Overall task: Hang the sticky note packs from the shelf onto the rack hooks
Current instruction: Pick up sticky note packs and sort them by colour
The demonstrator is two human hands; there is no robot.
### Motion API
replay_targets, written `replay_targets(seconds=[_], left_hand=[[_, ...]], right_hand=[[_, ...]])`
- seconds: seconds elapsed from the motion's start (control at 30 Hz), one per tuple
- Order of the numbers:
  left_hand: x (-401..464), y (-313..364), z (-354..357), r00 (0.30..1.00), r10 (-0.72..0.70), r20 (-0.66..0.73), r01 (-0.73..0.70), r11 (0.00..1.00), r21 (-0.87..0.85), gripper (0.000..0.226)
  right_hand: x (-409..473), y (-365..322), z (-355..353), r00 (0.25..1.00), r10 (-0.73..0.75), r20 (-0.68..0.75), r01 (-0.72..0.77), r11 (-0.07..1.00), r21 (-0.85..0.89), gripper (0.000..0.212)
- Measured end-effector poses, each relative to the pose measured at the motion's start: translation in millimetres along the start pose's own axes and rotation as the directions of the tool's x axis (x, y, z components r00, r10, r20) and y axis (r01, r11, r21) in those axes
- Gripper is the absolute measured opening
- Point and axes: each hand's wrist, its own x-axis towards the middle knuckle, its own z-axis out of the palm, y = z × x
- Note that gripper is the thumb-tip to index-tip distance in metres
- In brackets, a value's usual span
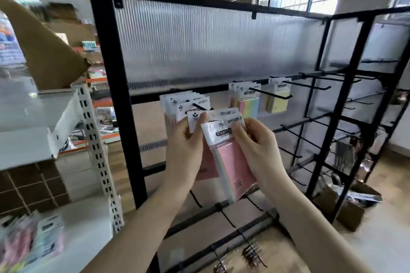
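A pink pack (230,157) is held upright in front of the rack (115,95), its long axis near vertical and tilted slightly, with the white header card uppermost. The header is pinched by the right hand (257,146), fingers closed on its top right corner. A second pack (207,166) lies just behind and left of the first and is gripped by the left hand (186,148), whose thumb is closed over its header. Both packs are held just below and in front of the left hook (200,107), which is already loaded with several hung packs (177,104). The hook tip points toward the hands, so the hang hole must be raised and slid back along it; the hole itself cannot be made out clearly, possibly because of blur. The right hand is judged the nearer to the front pack's hole. Right of that hook, two further hooks carry pastel packs (248,104). More packs lie on the white shelf (88,228), far left of the rack.
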Motion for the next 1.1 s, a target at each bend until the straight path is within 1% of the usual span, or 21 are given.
replay_targets(seconds=[0.07,0.17,0.2,0.4,0.5,0.6,0.67,0.73,0.77,0.83,0.93,1.0,1.03,1.1], left_hand=[[7,-2,4,0.999,0.027,-0.031,-0.027,1.0,0.007,0.045],[15,-7,10,0.997,0.059,-0.053,-0.056,0.996,0.063,0.022],[18,-8,11,0.996,0.061,-0.064,-0.056,0.996,0.075,0.018],[24,-20,13,0.984,0.069,-0.166,-0.044,0.988,0.148,0.02],[23,-26,15,0.97,0.106,-0.219,-0.068,0.983,0.173,0.013],[23,-33,14,0.925,0.192,-0.327,-0.086,0.946,0.313,0.028],[25,-36,11,0.9,0.232,-0.37,-0.08,0.92,0.382,0.033],[27,-40,6,0.896,0.215,-0.389,-0.044,0.914,0.404,0.032],[28,-41,5,0.894,0.203,-0.399,-0.019,0.908,0.419,0.031],[28,-42,2,0.88,0.233,-0.414,-0.014,0.883,0.469,0.029],[23,-34,3,0.844,0.326,-0.426,-0.077,0.86,0.504,0.025],[16,-24,6,0.83,0.374,-0.415,-0.153,0.867,0.475,0.016],[11,-18,9,0.83,0.388,-0.4,-0.198,0.876,0.44,0.017],[1,-7,16,0.844,0.402,-0.355,-0.265,0.888,0.375,0.026]], right_hand=[[14,4,0,1.0,-0.012,0.02,0.012,1.0,0.026,0.026],[28,12,-1,0.998,-0.018,0.065,0.014,0.998,0.055,0.029],[32,15,-2,0.996,-0.022,0.082,0.018,0.998,0.056,0.029],[52,30,1,0.981,-0.036,0.192,0.021,0.996,0.082,0.034],[59,40,5,0.97,-0.041,0.241,0.025,0.997,0.066,0.027],[65,50,8,0.976,-0.036,0.217,0.016,0.995,0.095,0.012],[69,56,9,0.983,-0.053,0.175,0.033,0.993,0.115,0.012],[70,58,10,0.989,-0.089,0.117,0.072,0.988,0.139,0.01],[69,59,11,0.991,-0.105,0.079,0.092,0.983,0.156,0.012],[67,60,10,0.991,-0.137,0.003,0.134,0.973,0.19,0.019],[60,56,8,0.981,-0.191,-0.04,0.195,0.95,0.244,0.017],[55,49,9,0.97,-0.241,-0.044,0.243,0.928,0.281,0.014],[53,45,9,0.962,-0.269,-0.044,0.269,0.916,0.298,0.016],[49,36,11,0.945,-0.327,-0.032,0.319,0.892,0.319,0.02]])
